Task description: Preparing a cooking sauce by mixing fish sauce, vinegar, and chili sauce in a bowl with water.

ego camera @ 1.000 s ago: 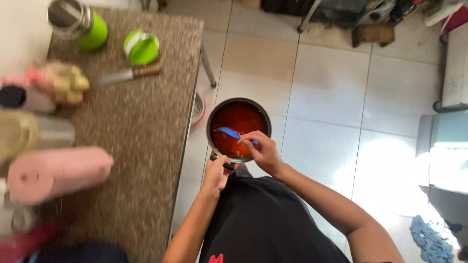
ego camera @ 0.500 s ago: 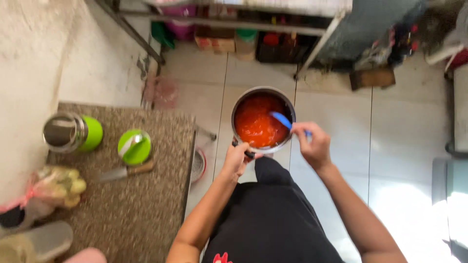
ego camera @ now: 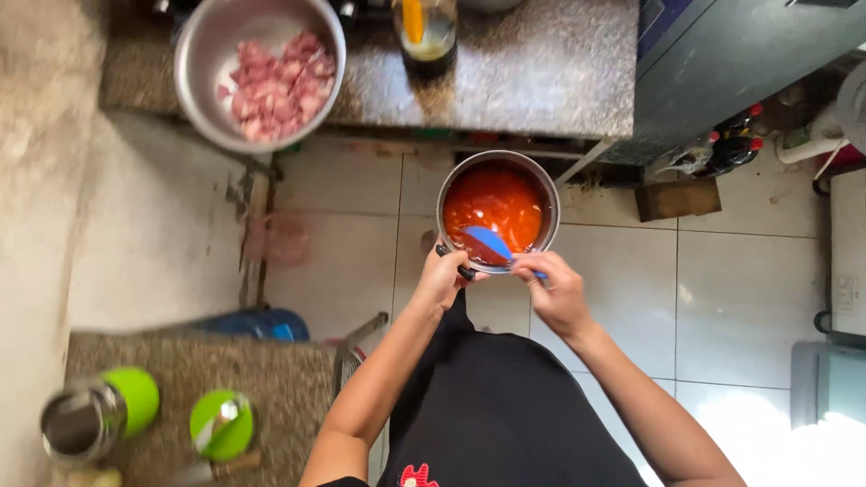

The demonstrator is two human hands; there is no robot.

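I hold a metal pot (ego camera: 545, 194) of red sauce over the tiled floor, in front of my body. My left hand (ego camera: 442, 278) grips the pot's dark handle at its near rim. My right hand (ego camera: 556, 290) holds a blue spatula (ego camera: 493, 242), whose blade rests in the sauce at the near side of the pot. A large metal bowl (ego camera: 200, 54) of pink raw meat pieces stands on the speckled stone counter (ego camera: 541, 72) ahead, to the left of the pot.
A glass jar (ego camera: 426, 34) with yellowish liquid stands on the far counter. A second counter (ego camera: 271, 388) at lower left carries a steel-and-green flask (ego camera: 95, 417) and its green lid (ego camera: 222, 425). Dark bottles (ego camera: 732, 144) and a wooden block (ego camera: 677, 198) lie under the right-hand cabinet. A blue container (ego camera: 257, 323) sits on the floor.
My view has swung away from the near counter toward the far one. The pot, still in both hands, now sits close to the counter with the meat bowl.
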